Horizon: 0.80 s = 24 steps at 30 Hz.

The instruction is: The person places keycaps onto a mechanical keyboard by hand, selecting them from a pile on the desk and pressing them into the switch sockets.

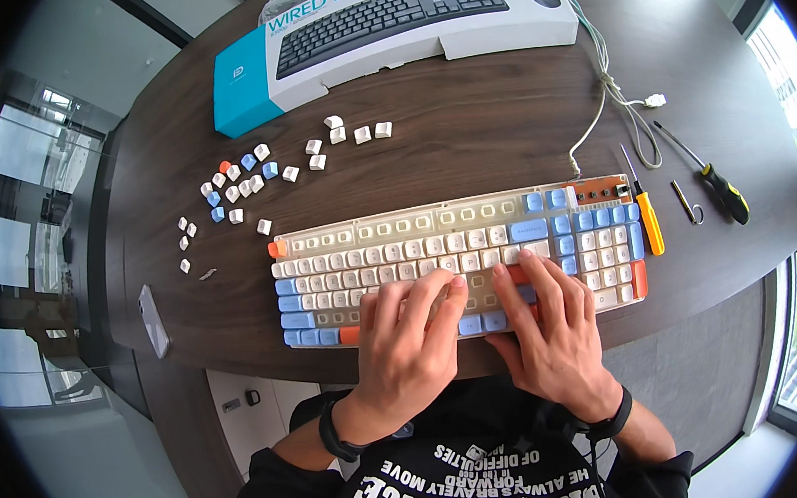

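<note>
Two fingers of the left hand [410, 337] nearly pinch, any hold unclear; the right hand [556, 325] spreads loosely, seemingly empty. Beneath lies the white-blue-orange plastic keyboard [445, 245]. Fitting square white keycaps [362, 134] seems underway; next calls for straight alignment.

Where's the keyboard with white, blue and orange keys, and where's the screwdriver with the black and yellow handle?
White, blue and orange keyboard [455, 242]: head view, on a white keycap near its middle.
Black and yellow screwdriver [724, 192]: head view, on its handle.

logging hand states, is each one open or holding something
Left hand: curled over the keyboard, grip can't be told.
Right hand: open, spread over the keyboard, nothing visibly held.
</note>
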Each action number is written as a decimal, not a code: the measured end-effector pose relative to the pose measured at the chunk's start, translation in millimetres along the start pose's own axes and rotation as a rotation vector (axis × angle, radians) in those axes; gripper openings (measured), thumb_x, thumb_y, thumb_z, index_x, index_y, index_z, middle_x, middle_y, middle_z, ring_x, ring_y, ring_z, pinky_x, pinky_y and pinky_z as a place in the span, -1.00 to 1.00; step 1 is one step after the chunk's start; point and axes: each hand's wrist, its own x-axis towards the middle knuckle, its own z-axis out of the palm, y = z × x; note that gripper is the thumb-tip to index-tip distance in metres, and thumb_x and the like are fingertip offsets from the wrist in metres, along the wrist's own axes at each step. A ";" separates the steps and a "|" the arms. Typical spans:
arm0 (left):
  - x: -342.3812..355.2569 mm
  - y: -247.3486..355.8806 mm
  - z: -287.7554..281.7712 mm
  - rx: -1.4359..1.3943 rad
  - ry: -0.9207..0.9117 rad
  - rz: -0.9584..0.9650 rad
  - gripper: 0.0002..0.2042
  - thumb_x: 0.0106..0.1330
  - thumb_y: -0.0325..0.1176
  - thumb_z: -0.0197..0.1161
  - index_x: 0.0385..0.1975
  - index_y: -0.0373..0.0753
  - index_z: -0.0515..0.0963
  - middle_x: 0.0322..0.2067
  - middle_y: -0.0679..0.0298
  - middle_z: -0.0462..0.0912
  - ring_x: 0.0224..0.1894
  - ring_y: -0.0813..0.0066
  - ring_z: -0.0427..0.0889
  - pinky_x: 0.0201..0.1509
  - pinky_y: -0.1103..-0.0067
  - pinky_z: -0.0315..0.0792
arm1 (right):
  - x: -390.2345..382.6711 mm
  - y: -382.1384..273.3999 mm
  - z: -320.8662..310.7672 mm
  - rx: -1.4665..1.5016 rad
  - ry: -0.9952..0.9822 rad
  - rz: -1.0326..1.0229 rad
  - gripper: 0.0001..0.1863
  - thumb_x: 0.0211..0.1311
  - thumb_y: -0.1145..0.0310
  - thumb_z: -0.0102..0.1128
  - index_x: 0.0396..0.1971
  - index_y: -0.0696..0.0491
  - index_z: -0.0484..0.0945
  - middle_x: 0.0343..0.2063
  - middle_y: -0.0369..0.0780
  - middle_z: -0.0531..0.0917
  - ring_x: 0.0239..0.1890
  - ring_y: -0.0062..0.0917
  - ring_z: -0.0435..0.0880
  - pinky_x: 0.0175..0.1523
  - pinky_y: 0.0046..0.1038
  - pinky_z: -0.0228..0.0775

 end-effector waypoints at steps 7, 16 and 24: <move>-11.8 13.2 -3.7 0.008 -0.047 -0.086 -0.59 0.22 -0.46 0.42 0.12 -0.25 0.67 -0.02 0.21 0.57 -0.11 0.25 0.50 -0.01 0.35 0.36 | -0.6 -0.7 1.4 0.026 0.006 0.007 -0.20 0.21 0.10 0.43 0.45 0.01 0.43 0.42 0.00 0.37 0.35 -0.16 0.43 0.36 -0.15 0.27; -13.9 12.0 -5.2 -0.095 -0.096 -0.143 -0.58 0.25 -0.45 0.41 0.15 -0.25 0.67 0.00 0.20 0.54 -0.12 0.24 0.51 0.00 0.36 0.39 | -1.0 -1.0 3.4 0.037 0.010 0.021 -0.20 0.19 0.12 0.45 0.44 0.00 0.42 0.42 -0.01 0.35 0.34 -0.10 0.41 0.36 -0.11 0.25; -15.8 8.9 -10.5 -0.162 -0.126 -0.158 -0.56 0.26 -0.47 0.41 0.18 -0.26 0.66 0.02 0.19 0.54 -0.10 0.23 0.51 0.07 0.35 0.45 | 0.6 -2.7 0.9 -0.012 0.009 0.020 -0.21 0.20 0.07 0.42 0.44 -0.01 0.46 0.42 -0.02 0.38 0.36 -0.19 0.44 0.32 -0.18 0.29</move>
